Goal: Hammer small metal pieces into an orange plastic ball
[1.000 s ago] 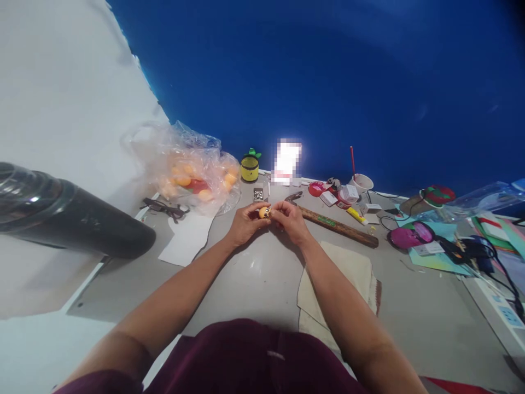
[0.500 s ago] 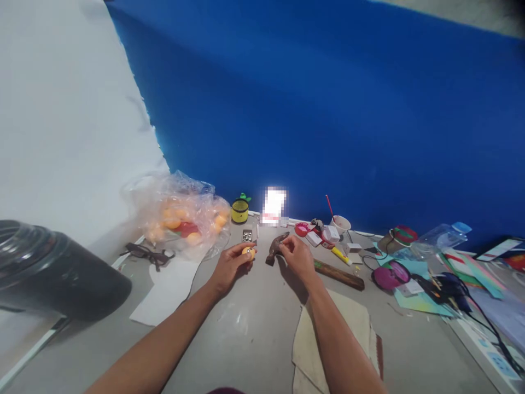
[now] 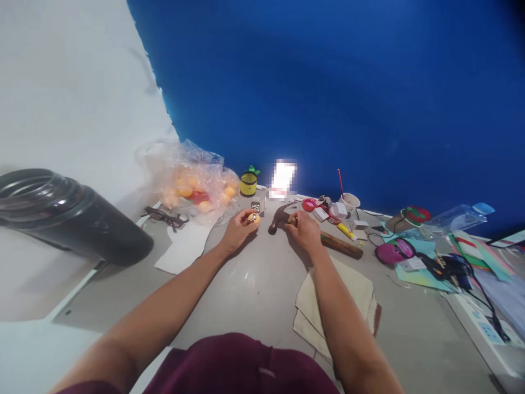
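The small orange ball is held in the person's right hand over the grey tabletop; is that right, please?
Not quite: the head view shows the small orange ball held in the person's left hand, over the grey tabletop.

One small orange ball, marked in dark and white, is held in the fingers of the left hand; one claw hammer, dark-headed, wooden-handled, is laid slantwise on the tabletop, partly covered by the right hand.
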Demonstrator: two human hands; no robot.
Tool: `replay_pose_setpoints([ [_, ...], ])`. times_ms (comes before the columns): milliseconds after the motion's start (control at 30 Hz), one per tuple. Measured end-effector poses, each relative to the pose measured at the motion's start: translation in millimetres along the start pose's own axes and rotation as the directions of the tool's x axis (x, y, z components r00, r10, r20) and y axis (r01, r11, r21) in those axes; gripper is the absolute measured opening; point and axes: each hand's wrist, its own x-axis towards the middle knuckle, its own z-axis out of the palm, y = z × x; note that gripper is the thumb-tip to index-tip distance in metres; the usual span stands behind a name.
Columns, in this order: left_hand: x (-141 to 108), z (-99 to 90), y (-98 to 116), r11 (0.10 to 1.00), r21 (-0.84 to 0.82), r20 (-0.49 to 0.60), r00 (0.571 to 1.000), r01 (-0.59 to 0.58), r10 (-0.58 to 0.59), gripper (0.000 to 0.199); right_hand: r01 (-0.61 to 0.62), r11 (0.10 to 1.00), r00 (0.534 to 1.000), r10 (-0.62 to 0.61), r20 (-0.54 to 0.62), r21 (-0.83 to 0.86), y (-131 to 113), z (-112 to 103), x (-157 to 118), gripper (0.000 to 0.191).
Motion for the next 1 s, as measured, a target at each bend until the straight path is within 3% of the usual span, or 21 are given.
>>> replay_pose_setpoints([
  [100,0,0.3,-1,0.999,0.031,-0.008,1.000,0.026,-0.026,0.049,0.035,0.999,0.985,-0.034,-0.169,0.001,-10,-2,-2,0.027],
  [200,1,0.6,-2,0.998,0.043,-0.005,0.999,0.040,-0.040,0.046,0.163,0.986,0.927,-0.167,-0.336,-0.041,-20,-1,-6,0.030],
  [300,1,1.5,-3,0.998,0.039,0.023,0.999,0.043,-0.044,0.043,0.274,0.959,0.897,-0.280,-0.343,-0.067,-29,3,-9,0.033],
  [400,1,3.1,-4,0.998,0.018,0.024,0.998,0.059,-0.060,0.044,0.309,0.949,0.879,-0.311,-0.362,-0.065,-33,5,-11,0.031],
  [467,1,4.2,-5,0.998,0.010,0.010,0.998,0.068,-0.068,0.045,0.300,0.951,0.826,-0.300,-0.478,-0.078,-31,4,-11,0.030],
  [533,1,5.1,-6,0.998,0.011,0.002,0.998,0.070,-0.070,0.046,0.309,0.945,0.742,-0.311,-0.594,-0.110,-30,3,-11,0.027],
  [633,1,5.4,-7,0.998,0.006,0.028,0.998,0.057,-0.057,0.048,0.391,0.901,0.672,-0.419,-0.610,-0.188,-29,4,-9,0.020],
  [733,1,4.9,-9,0.999,0.006,0.050,0.998,0.045,-0.045,0.048,0.431,0.873,0.658,-0.477,-0.583,-0.227,-31,5,-8,0.018],
  [833,1,4.9,-11,0.997,-0.013,0.027,0.997,0.074,-0.073,0.049,0.364,0.910,0.649,-0.401,-0.646,-0.198,-32,3,-9,0.019],
  [1000,1,6.4,-12,0.998,-0.019,0.042,0.998,0.056,-0.055,0.046,0.423,0.889,0.684,-0.442,-0.581,-0.177,-39,3,-13,0.019],
])
